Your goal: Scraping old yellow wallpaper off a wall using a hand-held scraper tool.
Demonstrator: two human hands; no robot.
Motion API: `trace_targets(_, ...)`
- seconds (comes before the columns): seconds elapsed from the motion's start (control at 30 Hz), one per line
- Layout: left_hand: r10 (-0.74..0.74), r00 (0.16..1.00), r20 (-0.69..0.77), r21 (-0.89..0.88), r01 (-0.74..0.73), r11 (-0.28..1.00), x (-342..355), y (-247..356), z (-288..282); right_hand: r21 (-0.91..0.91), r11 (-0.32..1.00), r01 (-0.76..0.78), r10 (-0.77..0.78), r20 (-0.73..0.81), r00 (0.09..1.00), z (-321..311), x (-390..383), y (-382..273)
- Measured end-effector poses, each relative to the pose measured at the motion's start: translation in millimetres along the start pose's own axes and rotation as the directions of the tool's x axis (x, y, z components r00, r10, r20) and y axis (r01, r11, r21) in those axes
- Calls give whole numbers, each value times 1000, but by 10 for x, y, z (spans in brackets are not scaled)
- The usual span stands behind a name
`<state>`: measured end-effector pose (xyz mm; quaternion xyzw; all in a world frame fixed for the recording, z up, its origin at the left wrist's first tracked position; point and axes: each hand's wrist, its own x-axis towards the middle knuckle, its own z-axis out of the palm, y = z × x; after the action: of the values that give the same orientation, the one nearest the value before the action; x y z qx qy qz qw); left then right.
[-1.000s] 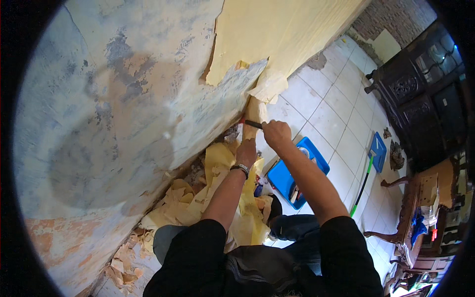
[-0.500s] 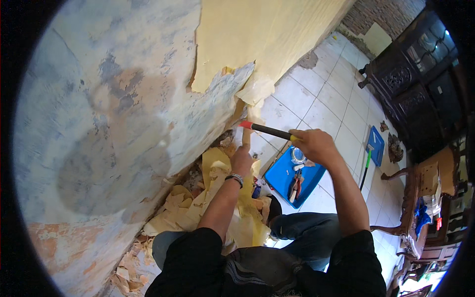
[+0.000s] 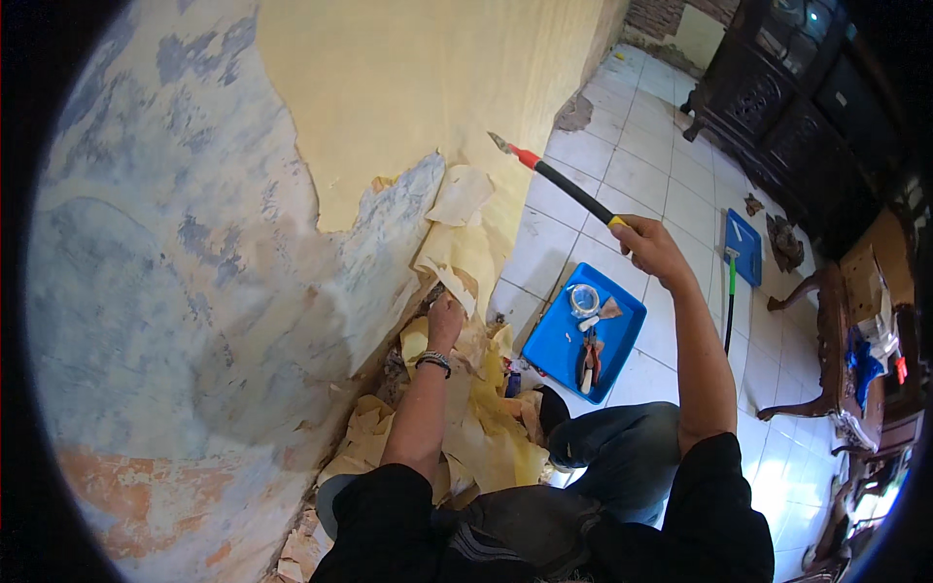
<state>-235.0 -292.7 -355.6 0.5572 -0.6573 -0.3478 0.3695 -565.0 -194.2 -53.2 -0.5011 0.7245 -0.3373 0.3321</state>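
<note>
My right hand [image 3: 649, 248] grips the black handle of a scraper [image 3: 559, 183] with a red collar, its blade raised in the air away from the wall. My left hand [image 3: 446, 321] pinches the lower edge of a loose yellow wallpaper strip [image 3: 455, 245] that hangs from the wall [image 3: 214, 243]. Yellow paper still covers the upper part of the wall [image 3: 418, 87]; the rest is bare grey-blue plaster. A heap of torn yellow paper [image 3: 476, 428] lies at the foot of the wall by my knees.
A blue tray [image 3: 556, 342] with a tape roll and pliers lies on the white tiled floor beside my knee. Further off lie a blue dustpan [image 3: 743, 248] and a green-handled tool [image 3: 730, 301]. Dark wooden cabinet [image 3: 797, 107] and chairs [image 3: 855, 321] stand at the right.
My right hand has lifted the scraper off the wall and swung it up and to the right. My left hand has moved down to the hanging strip's lower edge. The view has shifted upward.
</note>
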Motion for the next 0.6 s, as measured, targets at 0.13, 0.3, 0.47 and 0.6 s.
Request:
trace_targets(0.13, -109, 988, 107, -146, 124, 981, -129, 331, 83, -141, 988, -66, 57, -67, 996, 69, 40, 274)
trace_targets(0.3, -65, 958, 279, -51, 83, 995, -181, 692, 108, -210, 976, -62, 45, -84, 995, 181, 84, 370)
trace_targets(0.47, -77, 974, 214, 232, 25, 972, -230, 469, 237, -162, 976, 144, -159, -84, 984, 272, 112, 309)
trace_targets(0.6, -258, 941, 219, 411, 151, 899, -222, 541, 100, -366, 917, 158, -211, -112, 971, 340, 35, 100)
